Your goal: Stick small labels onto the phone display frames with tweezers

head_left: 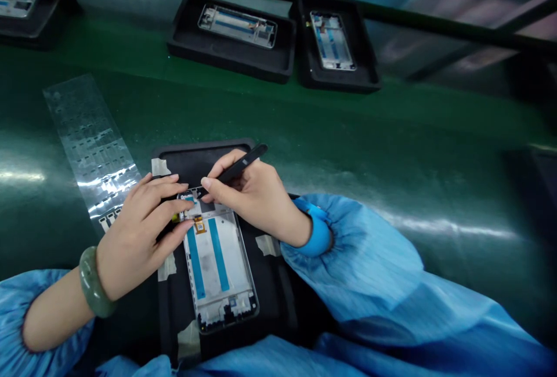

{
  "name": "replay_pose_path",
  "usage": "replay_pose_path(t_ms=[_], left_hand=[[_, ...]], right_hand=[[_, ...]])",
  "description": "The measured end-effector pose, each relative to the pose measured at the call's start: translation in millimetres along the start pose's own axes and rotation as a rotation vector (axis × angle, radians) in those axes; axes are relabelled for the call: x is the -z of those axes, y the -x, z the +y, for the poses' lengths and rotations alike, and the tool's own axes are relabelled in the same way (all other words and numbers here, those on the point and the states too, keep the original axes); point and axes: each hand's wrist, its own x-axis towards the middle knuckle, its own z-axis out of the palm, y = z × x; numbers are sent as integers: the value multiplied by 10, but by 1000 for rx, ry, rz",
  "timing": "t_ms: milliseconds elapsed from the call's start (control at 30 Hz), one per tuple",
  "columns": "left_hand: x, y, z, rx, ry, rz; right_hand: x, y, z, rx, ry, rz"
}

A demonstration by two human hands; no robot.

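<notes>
Phone frame (217, 264), green bench (348, 133) around.

One head-worn camera looks forward and steeply down over the green workbench (348, 133); the left hand (141, 223), the right hand (256, 194) and the phone frame (209, 267) under them lie near, below and left of centre; black trays (230, 65) sit farther off, along the top; the view leans.

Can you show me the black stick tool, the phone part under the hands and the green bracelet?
Black stick tool (242, 163): head view, on its handle.
Phone part (209, 261): head view, on its silver middle.
Green bracelet (91, 285): head view, on its band.
</notes>
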Motion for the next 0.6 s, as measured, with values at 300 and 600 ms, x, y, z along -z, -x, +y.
replay_pose_path(t_ms=[300,600], left_hand=[[35,-21,36,-66,-141,-60],[14,-11,121,-31,-242,-58]], right_hand=[[5,-3,-18,53,92,-17],[31,-17,0,102,-146,257]])
